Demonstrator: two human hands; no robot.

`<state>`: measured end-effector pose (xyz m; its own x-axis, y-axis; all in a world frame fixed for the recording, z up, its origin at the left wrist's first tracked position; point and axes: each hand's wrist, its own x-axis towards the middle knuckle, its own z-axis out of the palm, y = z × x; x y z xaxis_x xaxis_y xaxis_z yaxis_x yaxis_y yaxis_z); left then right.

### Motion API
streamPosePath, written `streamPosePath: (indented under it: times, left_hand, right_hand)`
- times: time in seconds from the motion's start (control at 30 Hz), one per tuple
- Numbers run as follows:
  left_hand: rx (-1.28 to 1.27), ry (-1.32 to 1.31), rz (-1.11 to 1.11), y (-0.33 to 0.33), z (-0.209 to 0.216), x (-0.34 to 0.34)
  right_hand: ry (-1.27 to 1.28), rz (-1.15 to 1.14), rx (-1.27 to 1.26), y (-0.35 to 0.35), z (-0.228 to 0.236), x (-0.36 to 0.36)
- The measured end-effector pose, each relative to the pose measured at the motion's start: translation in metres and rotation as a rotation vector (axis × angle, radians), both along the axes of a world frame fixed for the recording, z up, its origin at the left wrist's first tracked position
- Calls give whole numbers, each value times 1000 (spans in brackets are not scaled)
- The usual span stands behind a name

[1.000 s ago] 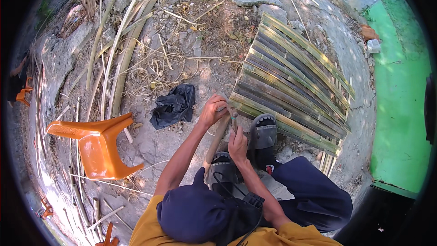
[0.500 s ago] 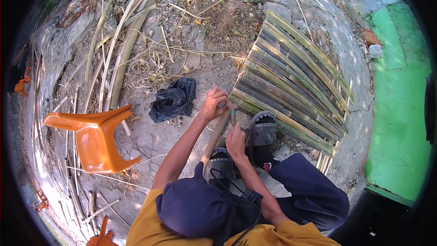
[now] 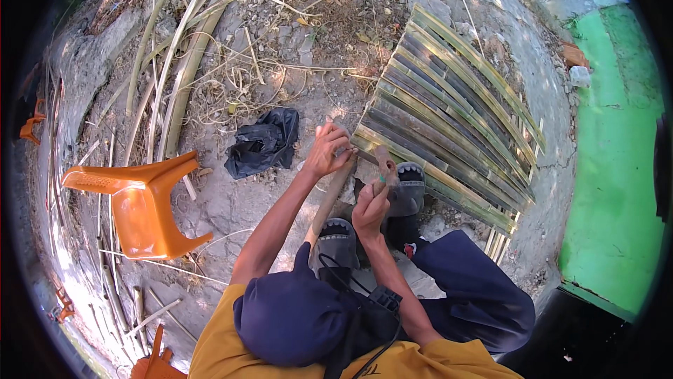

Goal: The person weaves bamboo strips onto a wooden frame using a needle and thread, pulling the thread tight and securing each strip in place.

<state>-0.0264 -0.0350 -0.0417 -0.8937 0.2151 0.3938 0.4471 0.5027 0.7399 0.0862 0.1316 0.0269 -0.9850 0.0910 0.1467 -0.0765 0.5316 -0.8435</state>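
In my right hand point(image 3: 370, 209) is a hammer point(image 3: 384, 160), its fingers wrapped round the handle. The hammer head is raised to the right of my left hand, close to the dark shoe on my foot. My left hand point(image 3: 328, 150) is closed in a pinch at the near left corner of a panel of split bamboo slats point(image 3: 442, 116). What its fingertips hold is too small to make out. Below that hand, a round wooden pole point(image 3: 329, 200) runs from the panel's corner toward me, beside my other shoe point(image 3: 336, 239).
A black plastic bag point(image 3: 263, 142) lies left of my hands. An orange plastic chair point(image 3: 144, 211) is tipped over farther left. Long bamboo poles point(image 3: 193, 74) and curled shavings lie beyond. A green painted strip point(image 3: 610, 168) borders the right side.
My right hand has swung the hammer away to the right from my left hand, and its head is now tilted up. My left hand stays pinched at the panel's corner. The view has shifted slightly.
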Motion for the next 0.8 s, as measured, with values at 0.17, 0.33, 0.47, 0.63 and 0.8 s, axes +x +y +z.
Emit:
streamPosePath:
  times: [0.17, 0.33, 0.47, 0.63, 0.8]
  left_hand:
    - [-29, 21, 35, -8, -6, -1]
    - [-11, 44, 10, 5, -1, -3]
    - [-105, 9, 42, -5, -6, 2]
    - [208, -100, 96, -10, -7, 0]
    - [251, -353, 182, -9, 1, 4]
  right_hand:
    - [-225, 91, 172, -9, -21, 2]
    - [-12, -30, 9, 1, -22, 6]
    - [-196, 154, 125, -5, -10, -3]
    - [24, 1, -32, -6, -7, 8]
    - [-179, 24, -10, -1, -3, 8]
